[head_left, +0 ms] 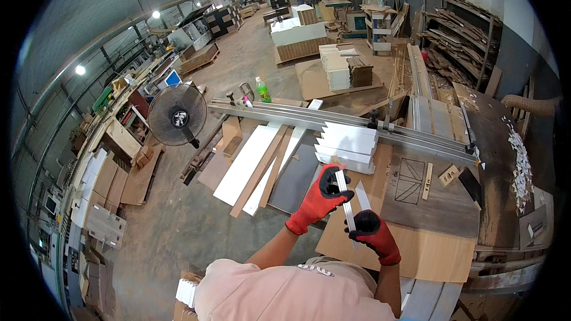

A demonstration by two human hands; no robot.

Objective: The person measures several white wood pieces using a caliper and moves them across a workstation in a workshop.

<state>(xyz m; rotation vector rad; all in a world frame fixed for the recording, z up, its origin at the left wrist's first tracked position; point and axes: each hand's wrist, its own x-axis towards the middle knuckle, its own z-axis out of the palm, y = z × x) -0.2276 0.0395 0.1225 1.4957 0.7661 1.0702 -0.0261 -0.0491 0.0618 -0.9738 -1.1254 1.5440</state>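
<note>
In front of my body I hold a narrow bundle of thin white strips (345,201), tilted, with its far end to the left. My left hand (316,201), in a red and black work glove, is closed round its upper part. My right hand (376,236), gloved the same way, grips the lower end. Just beyond my left hand sits a stack of white panels (346,142) with staggered, pointed ends. Below the bundle lies a light wooden board (404,255), and a loose white strip (362,195) rests between the bundle and the panels.
A metal rail (279,113) crosses beyond the work surface. Long white and brown boards (253,169) lie at its left. A dark board (410,193) bears a drawn diagram and small wood pieces. A fan (177,116) stands left; a green bottle (262,90) is near the rail. White offcuts (518,166) lie right.
</note>
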